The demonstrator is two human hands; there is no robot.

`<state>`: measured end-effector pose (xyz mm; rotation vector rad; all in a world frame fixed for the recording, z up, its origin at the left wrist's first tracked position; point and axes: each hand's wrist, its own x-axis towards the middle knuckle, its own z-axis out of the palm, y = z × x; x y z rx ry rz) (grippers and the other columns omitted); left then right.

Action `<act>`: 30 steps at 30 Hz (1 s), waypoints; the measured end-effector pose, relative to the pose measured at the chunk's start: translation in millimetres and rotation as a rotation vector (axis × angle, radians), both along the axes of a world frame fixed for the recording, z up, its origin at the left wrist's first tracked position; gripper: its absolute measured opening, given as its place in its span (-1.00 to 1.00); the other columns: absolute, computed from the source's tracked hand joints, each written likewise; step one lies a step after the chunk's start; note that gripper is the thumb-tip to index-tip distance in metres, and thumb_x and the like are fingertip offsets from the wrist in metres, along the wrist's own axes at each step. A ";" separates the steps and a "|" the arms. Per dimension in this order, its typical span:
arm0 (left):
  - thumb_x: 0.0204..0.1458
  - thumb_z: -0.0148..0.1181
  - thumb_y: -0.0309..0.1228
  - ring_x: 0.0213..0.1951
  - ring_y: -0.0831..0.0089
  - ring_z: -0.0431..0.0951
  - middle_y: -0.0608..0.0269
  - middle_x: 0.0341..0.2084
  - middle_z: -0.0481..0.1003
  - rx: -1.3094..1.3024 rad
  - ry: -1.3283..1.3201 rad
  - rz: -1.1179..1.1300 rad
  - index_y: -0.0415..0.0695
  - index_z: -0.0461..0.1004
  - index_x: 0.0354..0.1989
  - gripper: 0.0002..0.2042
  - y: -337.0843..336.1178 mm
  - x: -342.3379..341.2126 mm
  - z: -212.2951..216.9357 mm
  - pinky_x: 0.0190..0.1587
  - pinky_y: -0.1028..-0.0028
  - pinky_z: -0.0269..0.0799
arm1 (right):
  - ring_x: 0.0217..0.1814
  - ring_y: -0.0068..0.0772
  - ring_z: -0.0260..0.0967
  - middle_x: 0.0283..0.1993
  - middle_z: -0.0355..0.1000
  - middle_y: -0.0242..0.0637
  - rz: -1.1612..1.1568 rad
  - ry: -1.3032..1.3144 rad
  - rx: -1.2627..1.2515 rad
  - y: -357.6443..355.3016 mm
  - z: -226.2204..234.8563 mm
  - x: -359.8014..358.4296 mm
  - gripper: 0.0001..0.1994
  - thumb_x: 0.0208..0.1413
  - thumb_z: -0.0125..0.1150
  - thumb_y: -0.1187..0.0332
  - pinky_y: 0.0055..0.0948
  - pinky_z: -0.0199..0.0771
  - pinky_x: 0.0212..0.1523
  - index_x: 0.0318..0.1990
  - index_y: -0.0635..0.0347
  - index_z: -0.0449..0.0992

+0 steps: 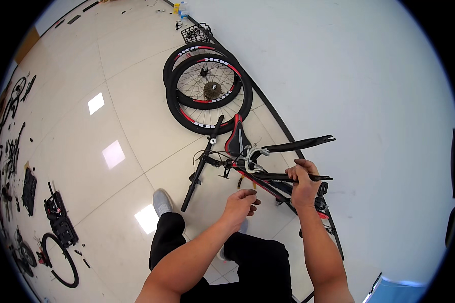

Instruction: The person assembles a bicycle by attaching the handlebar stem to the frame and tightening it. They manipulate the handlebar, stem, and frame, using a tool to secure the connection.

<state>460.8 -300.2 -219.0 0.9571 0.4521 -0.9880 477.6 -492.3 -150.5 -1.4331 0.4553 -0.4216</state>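
Observation:
A black and red bicycle frame [268, 184] lies upside down on the tiled floor by the white wall, wheels off. My right hand [303, 184] grips one black fork blade [288, 177] near its end; the other blade [298, 144] sticks out above it. My left hand [241, 203] hovers just left of the frame with fingers curled, pinching something small that I cannot make out. The black and red saddle [236, 137] and the black handlebar [203, 161] rest on the floor beyond my hands. A silver brake caliper [254, 154] sits at the fork crown.
Two black wheels with red rim stripes [208, 91] lie stacked on the floor farther off, one with a cassette. A black wire basket [196, 33] stands by the wall. Loose bicycle parts and a tyre [60, 260] lie at the far left. My grey shoe [162, 202] is planted beside the handlebar.

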 end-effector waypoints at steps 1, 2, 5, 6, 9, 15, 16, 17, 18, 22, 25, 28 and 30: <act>0.24 0.11 -0.42 -0.39 0.55 0.51 0.20 -0.26 0.60 0.001 -0.001 0.012 -0.23 0.46 0.12 -0.69 0.4 0.4 -1.4 -0.31 0.48 0.48 | -0.46 -0.52 0.26 -0.50 0.30 -0.37 -0.002 0.001 -0.009 1.4 0.6 0.1 -0.87 0.22 0.09 0.59 -0.35 0.52 -0.15 -0.12 0.43 0.47; 0.24 0.12 -0.41 -0.39 0.54 0.51 0.20 -0.26 0.60 0.002 0.000 0.007 -0.23 0.46 0.11 -0.69 2.0 0.3 -1.5 -0.31 0.47 0.48 | -0.47 -0.52 0.25 -0.50 0.30 -0.37 -0.004 0.000 -0.017 4.0 1.3 -0.3 -0.87 0.22 0.09 0.59 -0.36 0.51 -0.16 -0.12 0.43 0.47; 0.23 0.12 -0.41 -0.39 0.54 0.51 0.20 -0.26 0.60 0.005 -0.005 -0.010 -0.23 0.46 0.11 -0.69 4.8 0.3 -1.8 -0.31 0.47 0.48 | -0.48 -0.52 0.24 -0.51 0.30 -0.36 -0.196 -0.033 -0.008 1.0 3.5 3.5 -0.87 0.23 0.11 0.58 -0.35 0.50 -0.20 -0.11 0.41 0.47; 0.23 0.12 -0.40 -0.39 0.53 0.51 0.20 -0.26 0.60 0.006 -0.007 -0.018 -0.23 0.46 0.11 -0.69 4.1 -1.1 -1.8 -0.31 0.47 0.48 | -0.52 -0.51 0.19 -0.55 0.24 -0.38 -0.296 -0.048 0.012 1.3 14.1 7.9 -0.87 0.23 0.13 0.56 -0.32 0.47 -0.24 -0.10 0.39 0.45; 0.23 0.12 -0.41 -0.38 0.53 0.51 0.20 -0.26 0.60 0.007 -0.001 -0.004 -0.22 0.47 0.12 -0.69 7.8 -0.5 -0.9 -0.31 0.47 0.48 | -0.52 -0.50 0.15 -0.56 0.17 -0.43 -0.394 -0.087 0.105 -14.7 37.1 10.6 -0.88 0.23 0.12 0.56 -0.30 0.44 -0.25 -0.11 0.34 0.42; 0.24 0.11 -0.41 -0.37 0.54 0.49 0.20 -0.25 0.60 -0.009 0.000 -0.013 -0.22 0.47 0.13 -0.69 5.8 3.9 1.6 -0.31 0.47 0.47 | -0.49 -0.50 0.14 -0.54 0.16 -0.42 -0.309 -0.058 0.101 -17.9 39.0 4.7 -0.88 0.20 0.10 0.57 -0.27 0.43 -0.23 -0.12 0.33 0.42; 0.24 0.11 -0.41 -0.37 0.54 0.49 0.20 -0.24 0.60 -0.012 0.001 -0.017 -0.22 0.47 0.13 -0.69 4.8 3.9 2.2 -0.31 0.47 0.47 | -0.49 -0.49 0.14 -0.54 0.17 -0.41 -0.293 -0.066 0.096 -16.4 36.9 5.2 -0.87 0.19 0.11 0.57 -0.27 0.43 -0.23 -0.12 0.34 0.42; 0.24 0.11 -0.41 -0.37 0.54 0.49 0.20 -0.25 0.60 -0.016 0.002 -0.014 -0.22 0.47 0.13 -0.69 5.0 3.4 2.4 -0.30 0.47 0.47 | -0.49 -0.49 0.14 -0.54 0.17 -0.41 -0.278 -0.071 0.092 -14.8 33.2 4.8 -0.87 0.19 0.11 0.57 -0.26 0.43 -0.22 -0.12 0.34 0.42; 0.24 0.11 -0.41 -0.37 0.54 0.49 0.20 -0.25 0.60 -0.020 0.002 -0.011 -0.22 0.47 0.13 -0.69 5.3 3.1 2.4 -0.30 0.47 0.47 | -0.48 -0.48 0.15 -0.55 0.18 -0.40 -0.263 -0.075 0.088 -12.1 30.3 4.6 -0.87 0.18 0.11 0.58 -0.25 0.43 -0.22 -0.12 0.35 0.42; 0.24 0.11 -0.41 -0.37 0.55 0.49 0.21 -0.26 0.60 -0.005 -0.008 -0.028 -0.21 0.48 0.12 -0.69 6.7 2.2 1.3 -0.29 0.47 0.48 | -0.49 -0.48 0.15 -0.55 0.20 -0.38 -0.232 -0.081 0.067 -5.7 21.5 4.5 -0.86 0.17 0.11 0.58 -0.25 0.43 -0.21 -0.12 0.36 0.42; 0.25 0.12 -0.40 -0.37 0.56 0.50 0.23 -0.26 0.60 0.010 -0.006 -0.054 -0.20 0.49 0.11 -0.71 6.7 -0.3 3.0 -0.28 0.48 0.48 | -0.49 -0.47 0.16 -0.55 0.19 -0.39 -0.267 -0.077 0.063 -9.4 24.2 6.5 -0.86 0.17 0.10 0.58 -0.24 0.44 -0.21 -0.12 0.35 0.42; 0.25 0.11 -0.40 -0.37 0.57 0.50 0.24 -0.26 0.60 -0.005 -0.007 -0.044 -0.19 0.50 0.09 -0.72 5.8 -0.6 2.3 -0.28 0.48 0.49 | -0.49 -0.47 0.16 -0.55 0.18 -0.40 -0.287 -0.070 0.069 -21.2 28.7 8.1 -0.86 0.17 0.09 0.58 -0.24 0.45 -0.21 -0.12 0.33 0.42; 0.25 0.11 -0.41 -0.37 0.57 0.50 0.24 -0.26 0.60 -0.006 -0.006 -0.032 -0.18 0.50 0.08 -0.73 7.2 0.2 2.0 -0.27 0.49 0.49 | -0.48 -0.47 0.16 -0.54 0.17 -0.41 -0.282 -0.063 0.089 -27.8 31.9 7.7 -0.85 0.18 0.08 0.58 -0.25 0.44 -0.20 -0.10 0.31 0.42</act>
